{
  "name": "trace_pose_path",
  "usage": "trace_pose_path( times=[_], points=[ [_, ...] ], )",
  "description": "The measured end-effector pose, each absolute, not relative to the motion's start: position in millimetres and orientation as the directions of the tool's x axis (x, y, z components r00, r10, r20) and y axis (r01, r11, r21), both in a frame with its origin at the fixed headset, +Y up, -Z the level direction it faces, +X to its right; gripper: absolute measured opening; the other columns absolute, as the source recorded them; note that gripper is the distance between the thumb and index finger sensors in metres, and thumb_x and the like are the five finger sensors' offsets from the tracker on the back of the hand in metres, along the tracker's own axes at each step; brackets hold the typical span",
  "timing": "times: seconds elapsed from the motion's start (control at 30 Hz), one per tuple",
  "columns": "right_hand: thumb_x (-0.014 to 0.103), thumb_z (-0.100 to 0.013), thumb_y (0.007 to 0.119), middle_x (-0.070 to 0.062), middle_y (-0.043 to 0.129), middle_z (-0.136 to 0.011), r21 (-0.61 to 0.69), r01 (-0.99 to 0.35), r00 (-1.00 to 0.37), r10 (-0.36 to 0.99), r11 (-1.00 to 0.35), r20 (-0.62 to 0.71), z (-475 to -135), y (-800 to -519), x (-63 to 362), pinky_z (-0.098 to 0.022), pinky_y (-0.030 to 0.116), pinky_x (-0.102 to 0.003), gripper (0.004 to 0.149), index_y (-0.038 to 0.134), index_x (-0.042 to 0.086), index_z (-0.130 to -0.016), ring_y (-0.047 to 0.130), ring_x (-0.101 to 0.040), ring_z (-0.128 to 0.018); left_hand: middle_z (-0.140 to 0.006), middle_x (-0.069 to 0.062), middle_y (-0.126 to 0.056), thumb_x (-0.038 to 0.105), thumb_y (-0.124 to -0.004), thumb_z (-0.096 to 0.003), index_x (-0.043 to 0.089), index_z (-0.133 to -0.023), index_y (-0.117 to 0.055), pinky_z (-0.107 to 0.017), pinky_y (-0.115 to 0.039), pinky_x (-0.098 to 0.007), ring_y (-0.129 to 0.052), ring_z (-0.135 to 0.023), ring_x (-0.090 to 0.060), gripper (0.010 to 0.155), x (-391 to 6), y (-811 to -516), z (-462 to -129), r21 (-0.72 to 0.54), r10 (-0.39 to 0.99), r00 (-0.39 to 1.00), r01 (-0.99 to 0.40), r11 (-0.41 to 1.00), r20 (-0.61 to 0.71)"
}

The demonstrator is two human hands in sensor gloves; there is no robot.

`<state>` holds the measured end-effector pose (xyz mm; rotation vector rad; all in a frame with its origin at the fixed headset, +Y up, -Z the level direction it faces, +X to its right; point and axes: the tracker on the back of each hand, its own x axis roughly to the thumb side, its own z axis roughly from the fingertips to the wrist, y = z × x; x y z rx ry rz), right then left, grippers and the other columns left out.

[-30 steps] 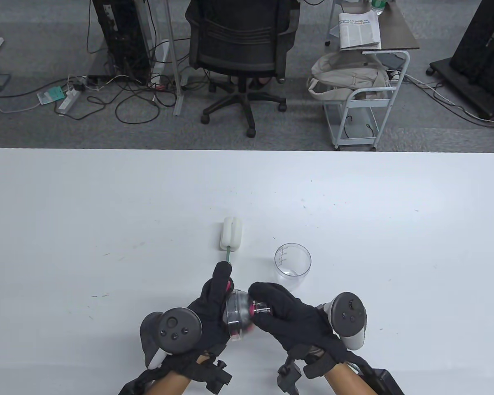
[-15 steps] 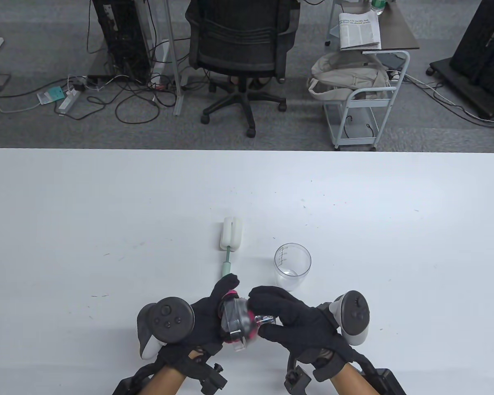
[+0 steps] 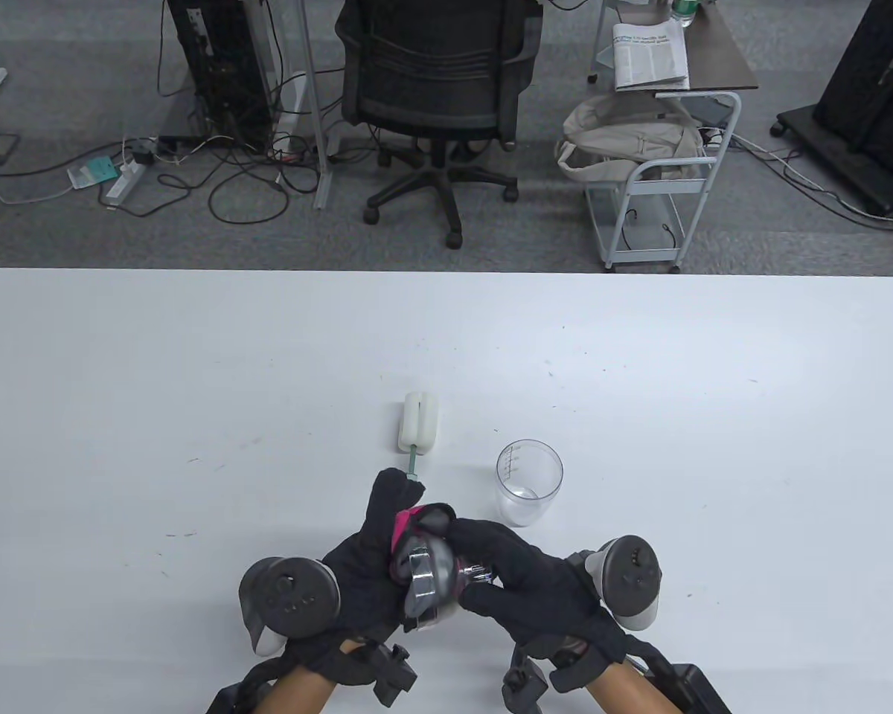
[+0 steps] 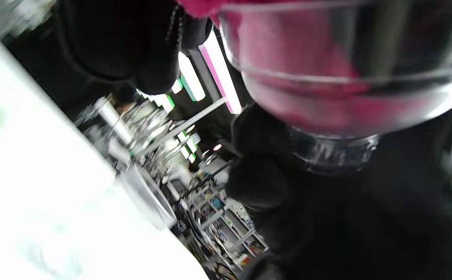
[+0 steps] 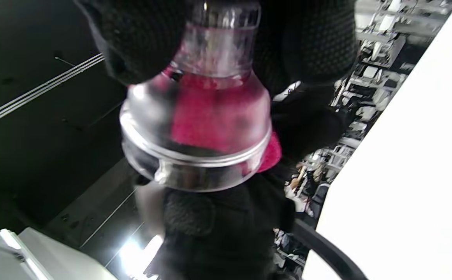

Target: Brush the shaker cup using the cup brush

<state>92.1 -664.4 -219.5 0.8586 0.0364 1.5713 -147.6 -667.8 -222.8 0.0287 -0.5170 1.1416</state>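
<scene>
Both gloved hands hold a clear domed shaker lid [image 3: 428, 576] above the table's near edge. My left hand [image 3: 379, 520] presses a pink cloth [image 3: 404, 526] into the lid's wide opening. My right hand [image 3: 484, 558] grips the lid's narrow neck, as the right wrist view shows [image 5: 218, 42]. The lid, with pink cloth inside it, fills the left wrist view [image 4: 346, 97]. The clear shaker cup [image 3: 530, 476] stands upright and open just beyond my right hand. The cup brush [image 3: 420, 422], a white sponge head on a green handle, lies on the table beyond my left fingertips.
The white table [image 3: 193, 409] stretches wide to the left, right and far side. Beyond its far edge stand an office chair [image 3: 435, 82], a small cart [image 3: 662, 186] and floor cables.
My left hand has turned and reached forward, its fingertips now over the brush handle's near end. The lid has tilted and rotated between my hands, and more pink cloth shows.
</scene>
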Motion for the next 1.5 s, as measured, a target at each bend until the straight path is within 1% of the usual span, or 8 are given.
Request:
trace_pose_path(
  times=[0.13, 0.43, 0.67, 0.77, 0.93, 1.2, 1.4, 1.5],
  points=[
    [0.024, -0.051, 0.079, -0.017, 0.039, -0.111, 0.437, -0.850, -0.003, 0.832, -0.294, 0.555, -212.5, -660.9, 88.8, -0.069, 0.078, -0.046, 0.069, 0.045, 0.020, -0.111, 0.074, -0.042, -0.087, -0.087, -0.011, -0.088, 0.046, -0.086, -0.0530, 0.018, -0.105, -0.052, -0.042, -0.087, -0.051, -0.101, -0.060, -0.031, 0.068, -150.6, -668.5, -227.2, -0.277, 0.866, 0.250, -0.877, 0.392, 0.434],
    [0.037, -0.048, 0.074, -0.025, 0.061, -0.098, 0.372, -0.853, -0.067, 0.782, -0.368, 0.619, -208.5, -651.0, 94.8, -0.052, 0.090, -0.043, 0.068, 0.053, 0.013, -0.108, 0.096, -0.028, -0.063, -0.080, -0.005, -0.090, 0.043, -0.084, -0.0535, 0.022, -0.099, -0.057, -0.041, -0.088, -0.047, -0.102, -0.056, -0.025, 0.057, -143.3, -656.8, -210.4, -0.088, 0.706, 0.367, -0.851, 0.517, 0.606],
    [0.051, -0.060, 0.060, -0.029, 0.072, -0.083, 0.724, -0.689, 0.060, 0.998, 0.032, 0.013, -229.2, -686.4, 90.5, -0.037, 0.087, -0.046, 0.068, 0.054, 0.001, -0.106, 0.095, -0.030, -0.047, -0.109, -0.001, -0.070, 0.044, -0.083, -0.0545, 0.036, -0.109, -0.039, -0.070, -0.068, -0.060, -0.083, -0.093, -0.031, 0.070, -128.5, -635.6, -183.2, 0.275, 0.165, 0.605, -0.565, 0.778, 0.779],
    [0.054, -0.062, 0.058, -0.027, 0.077, -0.077, 0.715, -0.698, 0.025, 0.999, 0.032, -0.021, -229.9, -691.2, 91.3, -0.031, 0.088, -0.042, 0.068, 0.058, 0.001, -0.103, 0.096, -0.026, -0.040, -0.110, -0.001, -0.069, 0.045, -0.083, -0.0541, 0.036, -0.108, -0.040, -0.071, -0.067, -0.061, -0.082, -0.095, -0.031, 0.069, -123.3, -634.5, -177.8, 0.328, 0.079, 0.626, -0.507, 0.797, 0.776],
    [0.049, -0.058, 0.063, -0.022, 0.065, -0.097, 0.599, -0.780, -0.021, 0.965, -0.179, 0.261, -224.6, -673.7, 93.8, -0.040, 0.087, -0.038, 0.062, 0.052, 0.015, -0.109, 0.092, -0.023, -0.050, -0.101, -0.007, -0.078, 0.050, -0.082, -0.0529, 0.029, -0.107, -0.045, -0.060, -0.079, -0.056, -0.095, -0.078, -0.030, 0.069, -132.4, -639.4, -190.7, 0.215, 0.303, 0.622, -0.618, 0.756, 0.722],
    [0.030, -0.052, 0.080, 0.002, 0.052, -0.111, 0.450, -0.860, 0.025, 0.861, -0.241, 0.509, -211.7, -657.7, 94.7, -0.077, 0.062, -0.057, 0.037, 0.074, 0.035, -0.088, 0.064, -0.040, -0.094, -0.087, -0.015, -0.087, 0.047, -0.085, -0.0534, 0.020, -0.107, -0.051, -0.047, -0.083, -0.055, -0.102, -0.058, -0.028, 0.069, -140.2, -679.9, -226.4, -0.414, 0.948, 0.183, -0.866, 0.281, 0.261],
    [0.046, -0.056, 0.074, -0.006, 0.046, -0.115, 0.424, -0.896, 0.055, 0.914, -0.133, 0.403, -216.1, -665.0, 97.0, -0.072, 0.067, -0.056, 0.062, 0.047, 0.032, -0.110, 0.068, -0.037, -0.095, -0.085, -0.009, -0.090, 0.039, -0.088, -0.0531, 0.027, -0.102, -0.060, -0.048, -0.085, -0.052, -0.102, -0.055, -0.021, 0.057, -144.4, -660.8, -219.2, -0.240, 0.823, 0.255, -0.875, 0.420, 0.507],
    [0.063, -0.055, 0.068, -0.020, 0.074, -0.093, 0.389, -0.881, -0.106, 0.914, -0.268, 0.391, -221.5, -669.9, 96.5, -0.041, 0.087, -0.043, 0.077, 0.049, 0.013, -0.110, 0.094, -0.030, -0.053, -0.086, -0.008, -0.089, 0.041, -0.087, -0.0530, 0.028, -0.102, -0.058, -0.049, -0.085, -0.051, -0.102, -0.057, -0.020, 0.058, -146.3, -657.7, -215.8, -0.138, 0.765, 0.302, -0.882, 0.450, 0.568]
  ],
)
